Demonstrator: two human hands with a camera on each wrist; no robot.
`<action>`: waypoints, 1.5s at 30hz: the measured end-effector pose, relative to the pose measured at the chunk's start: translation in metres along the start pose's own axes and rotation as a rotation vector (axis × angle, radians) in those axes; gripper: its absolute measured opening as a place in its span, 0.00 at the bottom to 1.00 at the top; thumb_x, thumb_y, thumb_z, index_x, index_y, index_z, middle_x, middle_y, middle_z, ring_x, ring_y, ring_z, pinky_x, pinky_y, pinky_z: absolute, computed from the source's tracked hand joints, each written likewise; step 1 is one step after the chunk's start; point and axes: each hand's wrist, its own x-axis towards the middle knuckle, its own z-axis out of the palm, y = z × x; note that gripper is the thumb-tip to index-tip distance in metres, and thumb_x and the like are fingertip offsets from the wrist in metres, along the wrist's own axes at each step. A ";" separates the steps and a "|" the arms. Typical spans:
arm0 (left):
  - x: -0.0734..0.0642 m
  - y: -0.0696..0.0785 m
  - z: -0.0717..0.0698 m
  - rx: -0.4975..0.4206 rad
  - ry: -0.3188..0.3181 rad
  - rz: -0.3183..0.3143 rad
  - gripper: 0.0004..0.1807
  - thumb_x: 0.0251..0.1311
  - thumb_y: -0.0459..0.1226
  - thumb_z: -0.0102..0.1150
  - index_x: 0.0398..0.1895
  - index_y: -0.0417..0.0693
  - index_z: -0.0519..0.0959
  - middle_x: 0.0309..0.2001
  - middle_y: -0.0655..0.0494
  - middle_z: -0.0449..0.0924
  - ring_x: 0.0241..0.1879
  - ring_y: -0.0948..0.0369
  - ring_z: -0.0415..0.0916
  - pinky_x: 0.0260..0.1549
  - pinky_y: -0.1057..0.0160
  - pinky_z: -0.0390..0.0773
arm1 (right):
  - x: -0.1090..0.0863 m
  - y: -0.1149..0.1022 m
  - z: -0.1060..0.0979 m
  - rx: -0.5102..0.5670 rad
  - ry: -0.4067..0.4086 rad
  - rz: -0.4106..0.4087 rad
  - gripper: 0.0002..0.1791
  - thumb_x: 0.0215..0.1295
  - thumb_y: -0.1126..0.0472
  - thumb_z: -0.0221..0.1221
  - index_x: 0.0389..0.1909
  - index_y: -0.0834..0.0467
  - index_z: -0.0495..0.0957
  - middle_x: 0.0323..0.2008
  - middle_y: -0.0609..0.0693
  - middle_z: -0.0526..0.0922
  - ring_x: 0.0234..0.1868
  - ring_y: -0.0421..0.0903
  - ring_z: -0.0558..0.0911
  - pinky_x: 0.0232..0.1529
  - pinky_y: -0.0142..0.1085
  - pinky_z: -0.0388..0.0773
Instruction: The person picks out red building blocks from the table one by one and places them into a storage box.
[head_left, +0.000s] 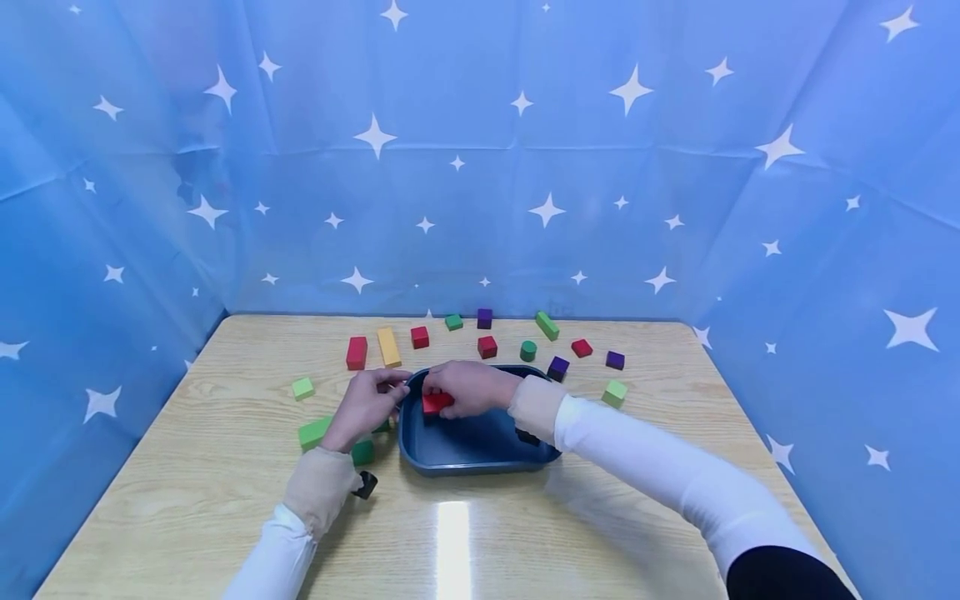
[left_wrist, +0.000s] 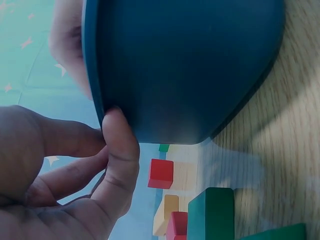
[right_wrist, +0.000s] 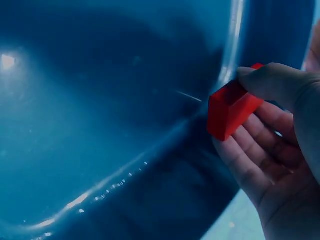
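Observation:
A dark blue tray [head_left: 483, 446] with raised walls stands at the middle of the table. My left hand [head_left: 363, 410] pinches its left rim between thumb and finger, which shows closely in the left wrist view. Over the tray's left inside end, my right hand [head_left: 476, 390] holds a red block [right_wrist: 235, 107] between the thumb on one side and fingers on the other. Bare tray floor shows beyond the block in the right wrist view. Beside the left hand lie a light green block [head_left: 315, 432] and a dark green block [head_left: 363, 452].
Behind the tray several blocks lie scattered, among them a yellow block [head_left: 388, 347], a red block [head_left: 357, 353], a green cylinder [head_left: 528, 351] and a purple cube [head_left: 558, 368]. A light green cube [head_left: 614, 393] lies at the right. A blue starred curtain [head_left: 480, 208] surrounds the table.

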 end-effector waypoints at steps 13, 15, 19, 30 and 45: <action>0.001 -0.001 0.001 0.007 0.005 -0.007 0.17 0.73 0.35 0.58 0.61 0.44 0.81 0.47 0.43 0.81 0.29 0.54 0.81 0.35 0.54 0.86 | 0.007 -0.004 0.014 -0.058 -0.082 0.020 0.24 0.64 0.52 0.71 0.61 0.51 0.80 0.53 0.47 0.84 0.48 0.40 0.82 0.60 0.36 0.81; 0.002 -0.001 0.001 0.008 0.004 -0.009 0.17 0.73 0.35 0.57 0.62 0.44 0.81 0.47 0.43 0.81 0.29 0.54 0.80 0.35 0.54 0.86 | 0.007 -0.004 0.015 -0.051 -0.089 0.024 0.24 0.64 0.53 0.71 0.61 0.51 0.80 0.54 0.47 0.84 0.49 0.40 0.82 0.60 0.36 0.81; 0.001 -0.001 0.001 0.010 0.002 -0.004 0.17 0.73 0.35 0.57 0.61 0.44 0.81 0.47 0.43 0.81 0.28 0.55 0.80 0.35 0.55 0.86 | 0.007 -0.004 0.019 -0.049 -0.086 0.026 0.24 0.63 0.53 0.71 0.60 0.50 0.81 0.54 0.47 0.83 0.48 0.40 0.82 0.60 0.36 0.81; 0.001 0.000 0.002 0.002 0.004 0.007 0.16 0.73 0.34 0.58 0.61 0.44 0.82 0.46 0.44 0.81 0.30 0.51 0.81 0.35 0.52 0.86 | 0.005 -0.002 0.021 -0.009 -0.066 0.019 0.25 0.63 0.52 0.72 0.60 0.50 0.80 0.53 0.46 0.82 0.49 0.39 0.80 0.61 0.35 0.80; 0.001 -0.002 0.001 0.010 0.000 -0.015 0.17 0.74 0.34 0.56 0.62 0.44 0.81 0.46 0.44 0.80 0.30 0.57 0.80 0.36 0.56 0.86 | -0.017 -0.003 0.009 0.106 -0.099 0.007 0.45 0.59 0.40 0.72 0.76 0.37 0.63 0.77 0.45 0.64 0.77 0.49 0.65 0.75 0.52 0.67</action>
